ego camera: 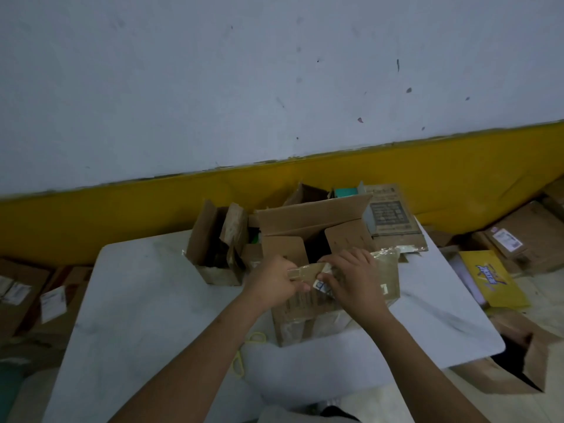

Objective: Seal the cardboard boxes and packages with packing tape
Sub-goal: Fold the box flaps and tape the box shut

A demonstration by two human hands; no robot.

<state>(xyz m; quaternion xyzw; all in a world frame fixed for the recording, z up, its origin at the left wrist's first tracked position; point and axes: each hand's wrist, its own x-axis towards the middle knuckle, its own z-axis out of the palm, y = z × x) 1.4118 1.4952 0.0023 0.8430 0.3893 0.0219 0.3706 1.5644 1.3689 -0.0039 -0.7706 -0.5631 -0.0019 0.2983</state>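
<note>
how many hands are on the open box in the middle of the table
2. The left hand grips the near flap of the box from the left; the right hand pinches the same flap from the right. None seems hidden.

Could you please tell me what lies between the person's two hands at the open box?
In the head view, the near cardboard flap spans the gap between the left hand and the right hand, both of which grip it.

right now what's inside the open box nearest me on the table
Only a dark hollow shows in the open box between its raised side flaps; the near flap covers the rest.
</note>
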